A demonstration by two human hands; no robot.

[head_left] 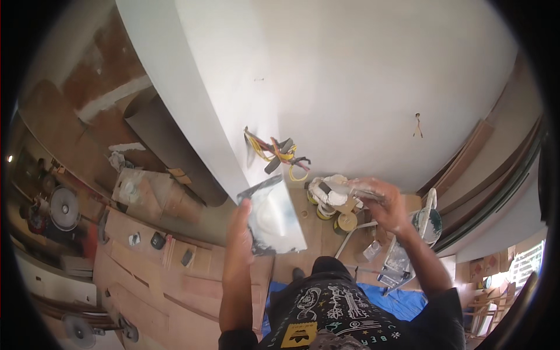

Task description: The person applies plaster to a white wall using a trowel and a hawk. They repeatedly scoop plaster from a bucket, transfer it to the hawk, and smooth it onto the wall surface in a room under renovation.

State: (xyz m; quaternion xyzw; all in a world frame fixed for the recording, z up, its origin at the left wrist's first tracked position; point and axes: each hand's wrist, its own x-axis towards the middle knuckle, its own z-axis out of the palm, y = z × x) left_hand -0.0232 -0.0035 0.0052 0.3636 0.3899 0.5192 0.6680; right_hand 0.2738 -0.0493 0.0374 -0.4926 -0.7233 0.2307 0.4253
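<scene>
The person's black shirt [326, 297], at the near edge, carries white lettering and line drawings with a yellow printed patch [299, 335]; much of the lettering is bent by the lens, and the lower part of the shirt is cut off.

Two bare hands are in view. The left hand [240, 224] grips one flat board [291, 234] by its left edge, thumb over the face, the other fingers hidden behind. The board stands tilted in the middle of the scene, before the far wall [361, 87], with one mound of white paste [269, 216] on it. The right hand [385, 204], to the right, has its fingers closed around one thin, pale tool [353, 189]; motion blur leaves its exact shape uncertain.

Two sets of wires emerge from the wall: a large tangled bundle [280, 153] just beyond the board and a small pair [417, 125] farther right. Beyond the right hand, containers [344, 221] stand partly covered, too overlapped to count. Two fans [63, 208] show at the left, one far, one near.
</scene>
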